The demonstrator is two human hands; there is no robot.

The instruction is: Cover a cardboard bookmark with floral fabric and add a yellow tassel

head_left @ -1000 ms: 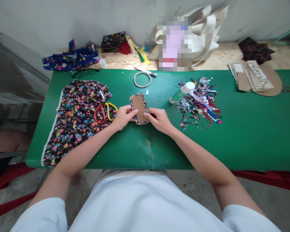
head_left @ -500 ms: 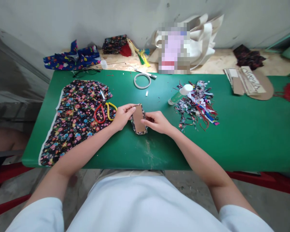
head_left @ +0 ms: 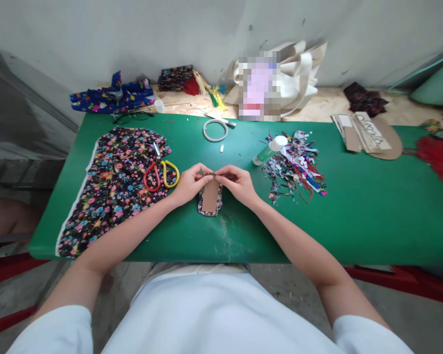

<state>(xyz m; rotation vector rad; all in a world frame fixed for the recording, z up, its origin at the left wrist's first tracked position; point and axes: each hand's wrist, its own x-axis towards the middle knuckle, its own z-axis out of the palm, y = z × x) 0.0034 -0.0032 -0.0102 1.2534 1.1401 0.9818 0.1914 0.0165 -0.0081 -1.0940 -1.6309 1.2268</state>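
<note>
From where I stand, the green table (head_left: 354,221) runs across the frame, and the floral cloth (head_left: 107,177) is spread over its left part. Right of centre lies a heap of fabric scraps (head_left: 299,167), with the glue stick (head_left: 269,151) leaning at its near-left side. The scissors (head_left: 172,174) rest on the cloth's right edge, handles apart, and the tape roll (head_left: 214,139) lies above the hands.

At the centre of the frame, the left hand (head_left: 186,186) and right hand (head_left: 241,186) meet over the far end of a small cardboard rectangle (head_left: 209,196). Its puckered floral border (head_left: 208,213) shows along the sides and near end. Each hand has its thumb and forefinger nearly closed, in a pinch on the fabric at that far end; the other fingers curl loosely. (The fingertips hide the exact fold, so I cannot tell how far the cloth comes over.)

To my eye, this calls for light, matched pressure from both thumbs, working outward from the middle so the border lies snug without bending the card. The corners deserve the most care: small, flat tucks should sit better there than one thick bunch. Pulling harder with one hand could skew the cardboard or drag the cloth off its long sides. A brief, steady press along the edge would help the fold lie flat.
</note>
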